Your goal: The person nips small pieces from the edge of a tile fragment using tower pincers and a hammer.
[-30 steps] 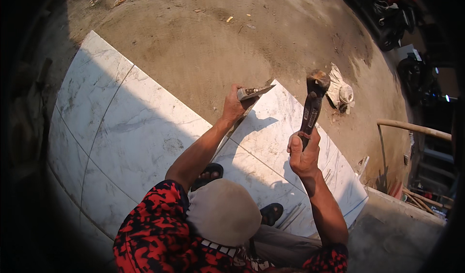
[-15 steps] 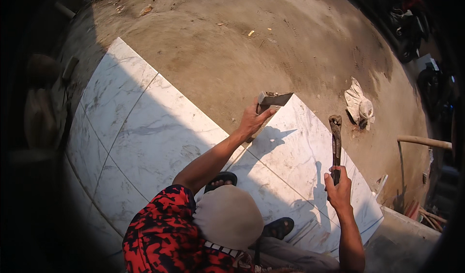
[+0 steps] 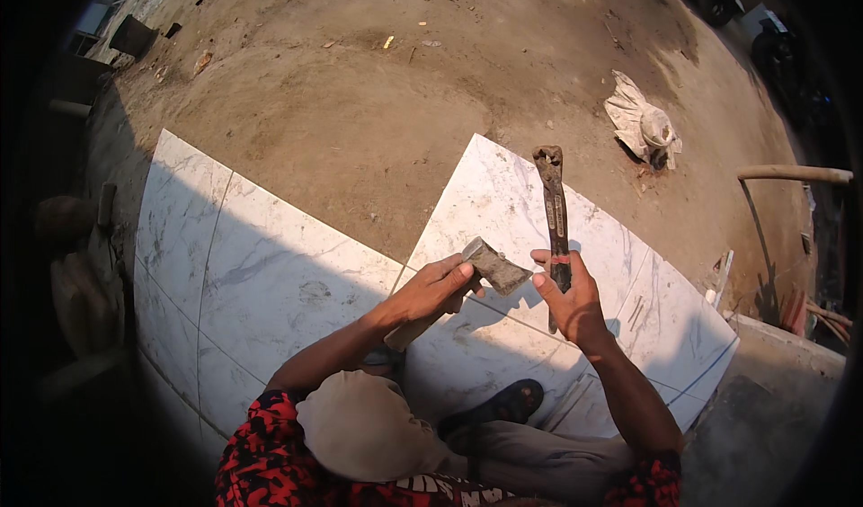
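So we've got a hatchet-like tool (image 3: 497,267) up in front of us, over the white marbled tiles (image 3: 431,363), flared metal head angled toward the right and the stubby handle poking out at lower left. Our left hand (image 3: 440,289) has its fingers wrapped round it up near the head. Our right hand (image 3: 573,298) is closed round a dark pincer-like tool (image 3: 556,210) standing nearly upright, gripped low by the red band, heavy end on top.

What bugs us: that flared edge sits right beside the right thumb, and we can't tell if they're touching. If the left grip slips or twists, we'd expect a nicked thumb. The pincers look top-heavy held that low, so a loose grip could let them tip over. Drop either one and a tile could chip, most likely along the exposed edges by the dirt (image 3: 342,120). Our sandal (image 3: 521,401) is down on the tiles as well and looks open, so a falling head could get toes.

Further out, there's a pale crumpled cloth bundle (image 3: 643,116) on the dirt and a wooden pole (image 3: 796,173) at the right, both well apart from the hands.
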### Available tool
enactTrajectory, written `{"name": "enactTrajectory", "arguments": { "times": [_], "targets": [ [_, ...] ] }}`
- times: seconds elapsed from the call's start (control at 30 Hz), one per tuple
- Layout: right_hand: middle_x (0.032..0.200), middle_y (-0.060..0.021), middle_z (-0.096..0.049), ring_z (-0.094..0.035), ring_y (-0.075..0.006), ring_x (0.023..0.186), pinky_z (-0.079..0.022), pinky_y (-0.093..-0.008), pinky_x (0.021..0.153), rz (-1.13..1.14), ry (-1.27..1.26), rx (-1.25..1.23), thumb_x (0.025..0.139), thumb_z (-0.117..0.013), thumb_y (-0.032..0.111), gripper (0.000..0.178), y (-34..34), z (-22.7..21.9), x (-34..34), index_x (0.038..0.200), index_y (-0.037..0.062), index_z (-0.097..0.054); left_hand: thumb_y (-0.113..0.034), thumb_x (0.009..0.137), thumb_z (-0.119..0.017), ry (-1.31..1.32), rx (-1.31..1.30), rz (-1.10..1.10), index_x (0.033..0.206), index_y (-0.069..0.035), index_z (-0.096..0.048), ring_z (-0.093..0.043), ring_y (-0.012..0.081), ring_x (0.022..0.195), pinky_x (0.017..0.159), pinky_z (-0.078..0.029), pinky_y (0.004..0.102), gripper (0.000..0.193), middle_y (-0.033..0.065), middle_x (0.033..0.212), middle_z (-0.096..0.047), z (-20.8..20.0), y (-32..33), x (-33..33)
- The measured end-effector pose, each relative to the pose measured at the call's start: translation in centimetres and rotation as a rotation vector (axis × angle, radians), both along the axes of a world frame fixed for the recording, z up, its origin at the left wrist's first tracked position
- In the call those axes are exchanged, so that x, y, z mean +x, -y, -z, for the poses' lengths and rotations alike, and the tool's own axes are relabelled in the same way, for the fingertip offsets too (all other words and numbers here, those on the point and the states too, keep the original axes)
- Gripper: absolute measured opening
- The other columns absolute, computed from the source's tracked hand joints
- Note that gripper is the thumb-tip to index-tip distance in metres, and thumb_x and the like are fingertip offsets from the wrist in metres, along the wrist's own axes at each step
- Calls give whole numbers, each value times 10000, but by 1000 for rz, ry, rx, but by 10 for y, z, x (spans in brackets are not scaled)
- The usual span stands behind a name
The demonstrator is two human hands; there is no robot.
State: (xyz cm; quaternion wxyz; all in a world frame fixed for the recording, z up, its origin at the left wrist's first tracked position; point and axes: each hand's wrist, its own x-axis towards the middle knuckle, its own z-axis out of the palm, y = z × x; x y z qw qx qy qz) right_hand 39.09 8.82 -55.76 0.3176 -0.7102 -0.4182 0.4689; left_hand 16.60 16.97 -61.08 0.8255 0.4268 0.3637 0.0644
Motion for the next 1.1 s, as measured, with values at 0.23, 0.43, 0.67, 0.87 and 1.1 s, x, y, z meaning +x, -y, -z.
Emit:
{"name": "enactTrajectory", "arguments": {
  "times": [0.23,0.43,0.67,0.87,1.1],
  "targets": [
    [881,-27,-600,-531,-92,786,-427,-231,742,197,-228,29,892,-627,82,150,0,-31,2,992,17,-536,-608,959,-298,-35,-65,71,1083,-55,-591,-431,107,739,662,-390,269,638,5,815,-526,-87,-13,15],
    [890,-18,-574,-502,-81,801,-398,-221,761,324,-500,-14,845,-685,178,269,4,-153,-19,1002,20,-535,-492,975,-419,-16,-346,63,1015,-78,-629,-427,72,748,711,-350,214,466,-33,784,-493,-251,-20,-2],
    [1068,-148,-580,-596,-215,930,-480,-333,852,314,-728,32,875,-618,116,285,-30,-380,-106,1087,-2,-468,-236,984,-448,25,-571,-208,1342,-37,-491,-558,109,799,732,-471,236,411,51,1060,-591,-481,-12,-87],
    [1087,-177,-570,-591,-262,983,-483,-379,878,134,-743,74,837,-645,115,302,-72,-542,-192,1048,27,-447,-279,982,-460,111,-419,-396,1362,-8,-440,-569,129,809,702,-490,257,467,68,1121,-543,-658,-4,-175],
    [1015,-159,-597,-599,-265,955,-478,-409,883,-191,-600,180,810,-651,77,277,-106,-654,-274,1007,24,-464,-394,942,-512,68,-130,-499,1274,13,-521,-476,111,754,643,-397,271,526,30,883,-546,-783,-2,-271]
  ]
}}
